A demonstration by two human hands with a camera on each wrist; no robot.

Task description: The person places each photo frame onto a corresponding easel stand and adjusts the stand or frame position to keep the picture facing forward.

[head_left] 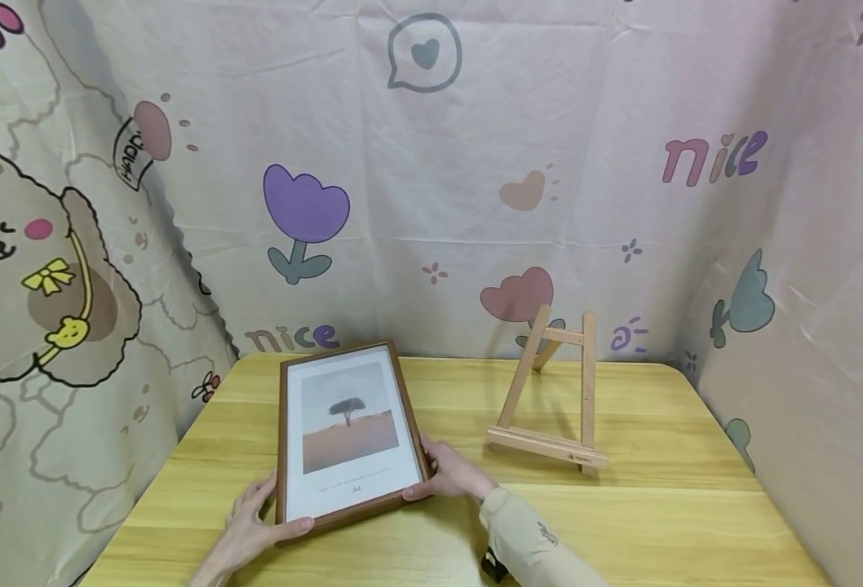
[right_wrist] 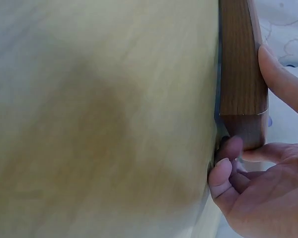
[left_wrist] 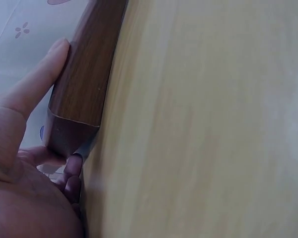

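Observation:
A brown wooden picture frame (head_left: 347, 432) with a print of a tree lies at a slight slant on the left part of the table. At its lower left corner my left hand (head_left: 250, 518) grips it, thumb over the front edge. My right hand (head_left: 449, 473) holds the lower right corner the same way. In the left wrist view, the fingers of the left hand (left_wrist: 20, 158) curl at the corner of the frame's brown side (left_wrist: 84, 74). The right wrist view has the right hand (right_wrist: 273, 188) curled at the other corner of the frame (right_wrist: 242, 64).
To the right of the frame stands a small wooden easel (head_left: 546, 446) with a ledge across its front. Both rest on a yellow wood-grain table (head_left: 659, 522). A printed cloth (head_left: 424, 147) hangs behind the table and along both sides.

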